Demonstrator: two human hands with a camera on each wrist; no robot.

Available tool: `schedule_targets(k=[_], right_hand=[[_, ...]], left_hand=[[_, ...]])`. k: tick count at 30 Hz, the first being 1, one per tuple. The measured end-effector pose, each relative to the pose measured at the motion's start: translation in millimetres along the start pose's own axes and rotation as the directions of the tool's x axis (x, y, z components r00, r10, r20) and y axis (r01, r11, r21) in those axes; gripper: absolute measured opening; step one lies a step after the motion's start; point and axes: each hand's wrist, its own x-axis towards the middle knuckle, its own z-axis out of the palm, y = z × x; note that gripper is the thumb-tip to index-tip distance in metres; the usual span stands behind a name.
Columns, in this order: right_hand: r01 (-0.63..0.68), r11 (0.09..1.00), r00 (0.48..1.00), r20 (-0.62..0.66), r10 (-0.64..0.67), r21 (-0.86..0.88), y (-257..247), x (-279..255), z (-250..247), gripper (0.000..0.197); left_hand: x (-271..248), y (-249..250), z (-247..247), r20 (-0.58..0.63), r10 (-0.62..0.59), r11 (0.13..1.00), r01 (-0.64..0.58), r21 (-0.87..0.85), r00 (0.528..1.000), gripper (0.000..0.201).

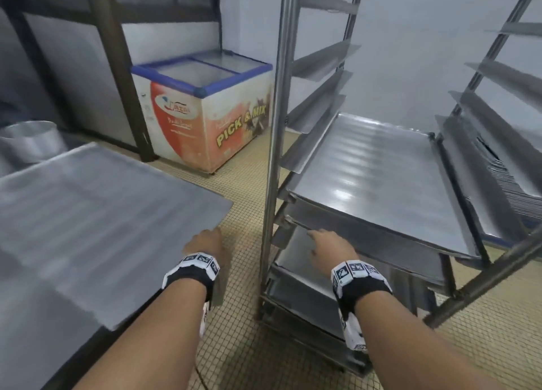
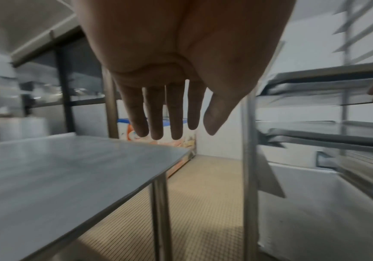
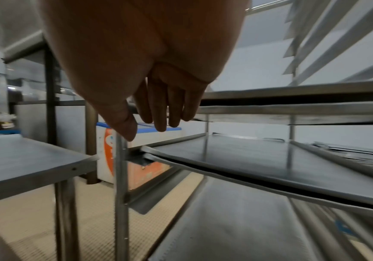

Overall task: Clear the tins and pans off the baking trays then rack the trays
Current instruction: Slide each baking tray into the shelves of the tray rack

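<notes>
A steel rack (image 1: 272, 125) stands on the right with several flat baking trays on its runners; the top tray (image 1: 381, 178) is bare and shiny. My right hand (image 1: 312, 243) reaches in under it, its straight fingers at the front edge of a lower tray (image 3: 259, 155), holding nothing. My left hand (image 1: 209, 235) is open at the near right corner of a bare grey steel surface (image 1: 102, 213); whether that is a tray or the table top I cannot tell. In the left wrist view the left hand (image 2: 185, 130) has its fingers spread and empty. A round tin (image 1: 29, 140) stands far left.
A chest freezer (image 1: 205, 111) with a blue lid frame stands against the back wall behind a dark post (image 1: 117, 67). Beige tiled floor (image 1: 240, 190) runs between the steel surface and the rack. The rack's upper runners (image 1: 322, 58) hold nothing.
</notes>
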Motion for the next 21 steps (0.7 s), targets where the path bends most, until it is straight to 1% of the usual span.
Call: schedule_targets(k=[2,5,8,10,12,16,18,21], right_hand=[[0.045,0.999,0.999,0.022,-0.045,-0.015,-29,22,7,0.045],[0.128,0.992,0.991,0.032,-0.127,-0.018,-71,57,19,0.038],[0.176,0.984,0.982,0.064,-0.176,-0.001,-107,91,31,0.036],[0.202,0.979,0.976,0.090,-0.201,-0.007,-128,111,38,0.034],[0.238,0.971,0.966,0.106,-0.236,-0.007,-145,129,49,0.033],[0.273,0.962,0.950,0.169,-0.264,-0.032,-174,153,64,0.032],[0.302,0.953,0.941,0.170,-0.293,-0.030,-183,161,69,0.032],[0.322,0.946,0.935,0.150,-0.322,0.025,-192,175,77,0.036]], left_hand=[[8,-35,3,0.020,-0.126,0.989,0.127,-0.070,0.992,0.039],[19,-86,11,0.050,-0.278,0.946,0.282,-0.162,0.959,0.047],[23,-129,24,0.032,-0.425,0.884,0.423,-0.201,0.904,0.047],[19,-148,35,0.052,-0.497,0.845,0.496,-0.201,0.866,0.057],[13,-162,47,0.082,-0.528,0.817,0.532,-0.220,0.845,0.067],[3,-173,62,0.123,-0.526,0.803,0.539,-0.253,0.841,0.087],[0,-173,61,0.146,-0.535,0.792,0.554,-0.256,0.832,0.094],[-12,-174,60,0.167,-0.550,0.777,0.575,-0.256,0.818,0.100]])
